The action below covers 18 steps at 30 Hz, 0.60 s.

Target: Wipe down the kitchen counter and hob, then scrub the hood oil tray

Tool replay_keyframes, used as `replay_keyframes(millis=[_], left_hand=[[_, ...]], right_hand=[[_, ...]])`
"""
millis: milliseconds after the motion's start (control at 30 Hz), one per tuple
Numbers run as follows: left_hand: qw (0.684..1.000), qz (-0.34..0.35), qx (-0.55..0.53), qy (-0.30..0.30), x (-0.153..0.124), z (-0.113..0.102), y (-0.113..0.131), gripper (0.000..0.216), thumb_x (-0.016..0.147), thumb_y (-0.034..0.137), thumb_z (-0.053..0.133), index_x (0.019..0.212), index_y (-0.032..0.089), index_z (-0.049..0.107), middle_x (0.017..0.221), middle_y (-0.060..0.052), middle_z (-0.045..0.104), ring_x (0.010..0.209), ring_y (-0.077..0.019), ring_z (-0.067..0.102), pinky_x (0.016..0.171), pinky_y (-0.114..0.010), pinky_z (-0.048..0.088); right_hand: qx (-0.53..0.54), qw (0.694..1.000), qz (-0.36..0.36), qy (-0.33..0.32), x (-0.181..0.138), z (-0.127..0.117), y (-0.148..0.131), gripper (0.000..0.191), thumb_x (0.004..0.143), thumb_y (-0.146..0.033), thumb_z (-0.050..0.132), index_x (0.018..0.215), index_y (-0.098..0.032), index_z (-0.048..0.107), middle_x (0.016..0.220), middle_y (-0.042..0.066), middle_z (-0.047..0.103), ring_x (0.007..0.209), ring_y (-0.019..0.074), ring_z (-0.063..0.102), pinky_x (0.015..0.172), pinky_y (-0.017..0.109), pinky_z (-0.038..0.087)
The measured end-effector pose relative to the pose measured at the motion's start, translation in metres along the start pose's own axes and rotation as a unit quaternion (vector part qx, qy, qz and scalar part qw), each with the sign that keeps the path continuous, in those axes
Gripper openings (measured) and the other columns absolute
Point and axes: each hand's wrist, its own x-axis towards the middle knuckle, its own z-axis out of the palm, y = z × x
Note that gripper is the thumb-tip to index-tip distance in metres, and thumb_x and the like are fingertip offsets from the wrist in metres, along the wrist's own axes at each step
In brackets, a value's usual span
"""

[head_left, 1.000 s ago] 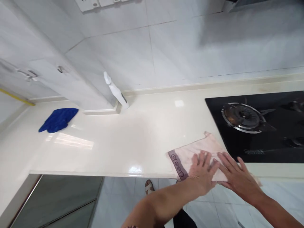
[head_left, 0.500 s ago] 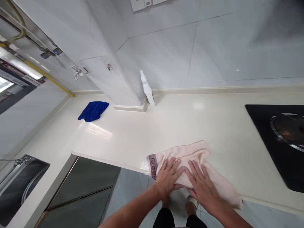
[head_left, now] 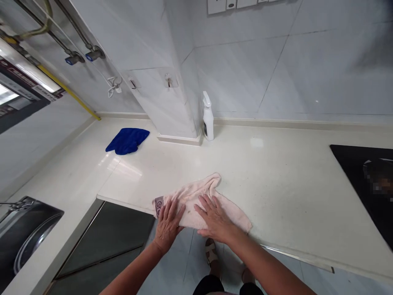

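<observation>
Dark metal sink [head_left: 38,211] far L, let into the surface [head_left: 291,184]. Blue cloth [head_left: 127,141] lies rumpled nr the back L corner, well apart from both hands. Then L hand [head_left: 167,227]: palm down, fingers out straight on the pink cloth [head_left: 192,217] at its L end, not clenched. Pink cloth's creased, along the front edge, btwn sink & hob; grey label [head_left: 159,205] at its L end, lettering part-hidden. White spray bottle [head_left: 208,123] upright nr back edge, just beside tiled pillar [head_left: 172,108]. R hand [head_left: 216,219]: also flat, fingers spread on pink cloth, no grip. Black hob [head_left: 353,172] at R, only partly in view.
</observation>
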Motion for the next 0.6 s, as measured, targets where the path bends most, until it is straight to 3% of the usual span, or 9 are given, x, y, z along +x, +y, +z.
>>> replay_keyframes(millis=[100, 200, 267, 333, 433, 600], left_hand=[[1.0, 0.008, -0.004, -0.001, -0.006, -0.003, 0.009, 0.071, 0.089, 0.033, 0.067, 0.154, 0.037, 0.038, 0.16, -0.009, 0.044, 0.155, -0.0322, 0.023, 0.123, -0.052, 0.023], [0.999, 0.047, -0.011, -0.009, -0.005, -0.012, 0.019, 0.069, 0.091, 0.013, 0.054, 0.154, 0.037, 0.038, 0.159, -0.008, 0.045, 0.155, -0.0314, 0.023, 0.121, -0.053, 0.027], [0.999, 0.027, -0.02, 0.022, -0.007, -0.017, 0.025, 0.064, 0.092, 0.012, 0.052, 0.152, 0.032, 0.041, 0.156, -0.012, 0.048, 0.153, -0.0334, 0.029, 0.119, -0.054, 0.032], [0.997, -0.015, -0.037, 0.06, -0.013, -0.02, 0.034, 0.055, 0.094, 0.024, 0.056, 0.148, 0.027, 0.046, 0.147, -0.016, 0.053, 0.146, -0.035, 0.04, 0.114, -0.053, 0.039], [0.993, -0.058, -0.07, 0.08, -0.024, -0.018, 0.048, 0.05, 0.093, 0.04, 0.062, 0.139, 0.022, 0.053, 0.133, -0.017, 0.06, 0.13, -0.0333, 0.054, 0.102, -0.048, 0.049], [0.982, -0.101, -0.143, 0.071, -0.018, -0.016, 0.05, 0.027, 0.095, 0.027, 0.057, 0.12, 0.02, 0.062, 0.121, -0.012, 0.063, 0.12, -0.0289, 0.06, 0.099, -0.046, 0.053]], right_hand=[[0.011, 1.0, 0.016, 0.02, -0.028, 0.001, 0.018, 0.065, 0.1, -0.045, 0.051, 0.159, -0.03, 0.03, 0.166, 0.008, 0.032, 0.151, 0.0268, 0.028, 0.121, 0.053, 0.026], [-0.006, 0.993, 0.048, 0.111, -0.057, 0.005, 0.036, 0.058, 0.101, -0.03, 0.044, 0.158, -0.03, 0.032, 0.165, 0.007, 0.031, 0.148, 0.0254, 0.032, 0.118, 0.049, 0.032], [0.007, 0.978, 0.081, 0.192, -0.072, 0.008, 0.045, 0.053, 0.101, -0.026, 0.042, 0.154, -0.027, 0.039, 0.161, 0.01, 0.034, 0.147, 0.027, 0.033, 0.116, 0.049, 0.037], [0.029, 0.962, 0.128, 0.24, -0.081, 0.01, 0.053, 0.045, 0.1, -0.026, 0.041, 0.144, -0.024, 0.051, 0.149, 0.013, 0.047, 0.138, 0.0291, 0.043, 0.11, 0.05, 0.042], [0.047, 0.954, 0.195, 0.223, -0.084, 0.007, 0.058, 0.033, 0.097, -0.027, 0.045, 0.125, -0.024, 0.062, 0.129, 0.013, 0.058, 0.12, 0.03, 0.054, 0.099, 0.05, 0.047], [0.168, 0.92, 0.307, 0.178, -0.075, -0.007, 0.052, 0.051, 0.094, -0.035, 0.049, 0.141, -0.018, 0.049, 0.128, 0.016, 0.058, 0.11, 0.0279, 0.061, 0.09, 0.041, 0.052]])
